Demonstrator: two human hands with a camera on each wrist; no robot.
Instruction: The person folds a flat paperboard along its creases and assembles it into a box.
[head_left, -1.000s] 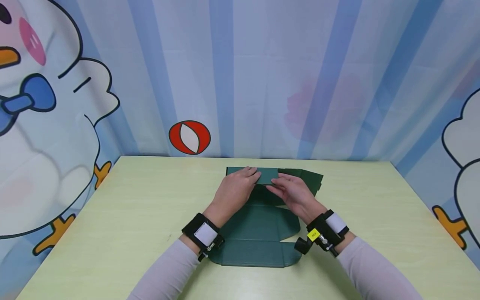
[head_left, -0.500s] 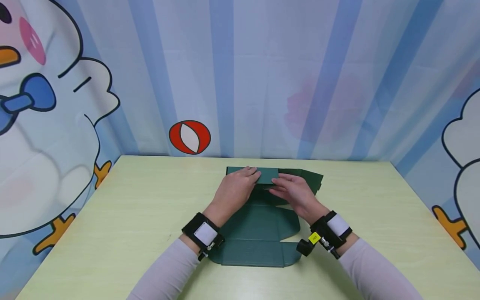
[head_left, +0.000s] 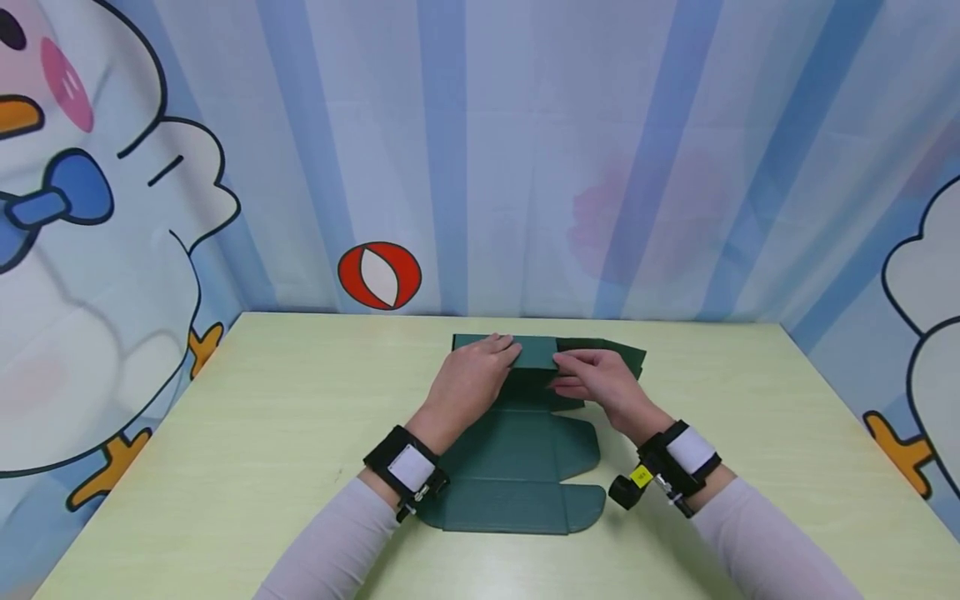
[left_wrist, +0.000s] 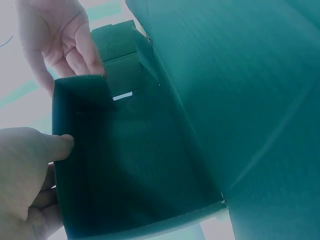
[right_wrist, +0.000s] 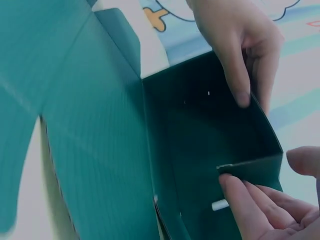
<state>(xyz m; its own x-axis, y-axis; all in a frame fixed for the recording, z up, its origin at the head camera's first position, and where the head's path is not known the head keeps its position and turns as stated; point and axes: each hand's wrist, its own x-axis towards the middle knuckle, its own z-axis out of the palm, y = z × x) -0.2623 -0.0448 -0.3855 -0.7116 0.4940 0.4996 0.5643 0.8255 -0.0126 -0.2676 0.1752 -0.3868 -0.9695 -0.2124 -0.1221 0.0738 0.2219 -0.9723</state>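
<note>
A dark green cardboard box (head_left: pixel 517 446), partly folded, has its flat panel with side flaps (head_left: pixel 577 446) spread toward me. My left hand (head_left: pixel 476 375) grips the raised wall (head_left: pixel 536 352), thumb inside and fingers outside in the left wrist view. My right hand (head_left: pixel 600 383) is at the wall's right end. In the right wrist view its nearly straight fingers (right_wrist: pixel 250 205) touch a short end flap (right_wrist: pixel 255 170) turned in at the corner, while the thumb (right_wrist: pixel 302 161) stands apart from the wall. A narrow slot (right_wrist: pixel 220 205) shows beside those fingers.
A pale wooden table (head_left: pixel 322 392) bears the box. Another dark green side panel (head_left: pixel 618 354) sticks out behind my right hand. A striped curtain (head_left: pixel 495 167) with cartoon figures and a red-and-white ball print (head_left: pixel 379 275) hangs behind the table.
My right hand has moved slightly right, its fingers drawn back from under the raised wall to its right end. The left hand and the box have stayed in place.
</note>
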